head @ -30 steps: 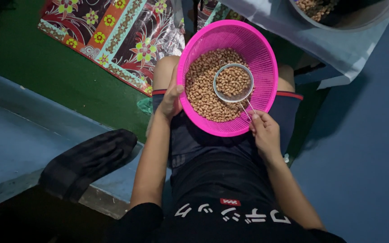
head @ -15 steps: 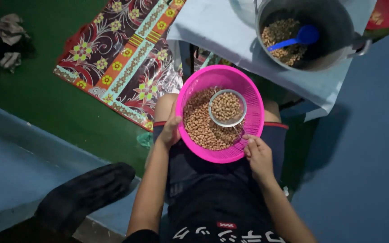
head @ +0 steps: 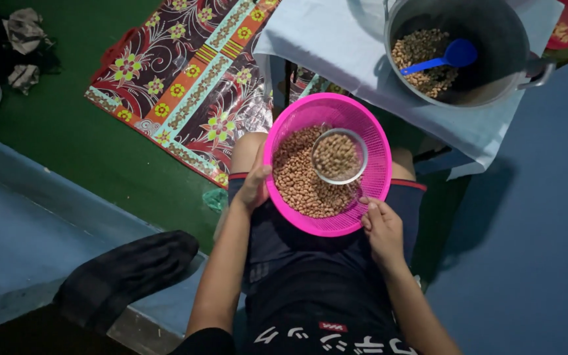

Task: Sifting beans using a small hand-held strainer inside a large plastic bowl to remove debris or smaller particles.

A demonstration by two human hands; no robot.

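resting on the seated person's lap, pink plastic colander (head: 379,141) part-filled with brown peanuts (head: 297,181). small metal strainer (head: 338,156) sits on top of the peanuts, itself holding a heap of them; its handle end is hidden near the rim. left hand (head: 254,187) clasps the colander's left rim, thumb over the edge. right hand (head: 381,227) grips the near right rim, fingers curled on it. beyond the knees, a large metal pot (head: 494,46) stands on a pale blue cloth (head: 336,46), with more peanuts and a blue scoop (head: 443,58) inside. patterned floral mat (head: 179,79) lies on green floor to the left. dark folded cloth (head: 123,276) on the ledge, lower left.
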